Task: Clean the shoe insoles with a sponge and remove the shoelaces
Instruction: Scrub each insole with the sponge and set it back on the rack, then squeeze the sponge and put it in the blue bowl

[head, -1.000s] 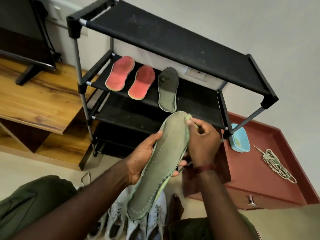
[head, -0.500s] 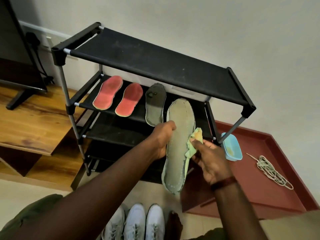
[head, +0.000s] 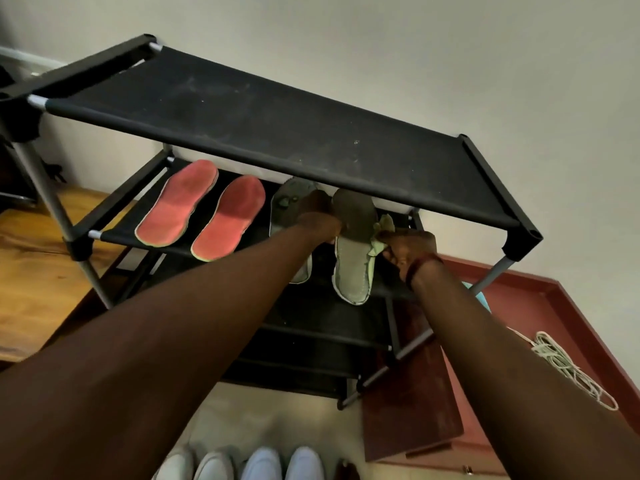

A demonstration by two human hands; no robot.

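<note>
We see a black shoe rack (head: 263, 109) filling most of the view, its dusty top shelf running from ten o'clock toward three o'clock. At four o'clock a dark red low cabinet (head: 540, 299) sits beside the rack, and a loose bundle of pale shoelaces (head: 568, 368) lies on its top, well apart from the hands. At nine o'clock we make out a wooden surface (head: 31, 271).

On the rack's middle shelf (head: 114, 233), toward eleven o'clock from frame centre, two red insoles (head: 201, 216) lie side by side. Just beside them at twelve o'clock lies a grey-green insole (head: 285, 206), partly covered by our left arm.

At six o'clock, along the bottom edge, the toes of white shoes (head: 242, 464) stand in a row on the floor.

Our left hand (head: 318, 221) reaches under the top shelf and grips the second green insole (head: 355, 268) near its toe end; the insole's heel points toward six o'clock and appears to rest on the middle shelf, though we cannot tell how firmly it lies there. Our right hand (head: 407, 247) is at one o'clock of centre, touching that insole's right edge, fingers pinched closed on a small yellow-green sponge (head: 381, 233).
</note>
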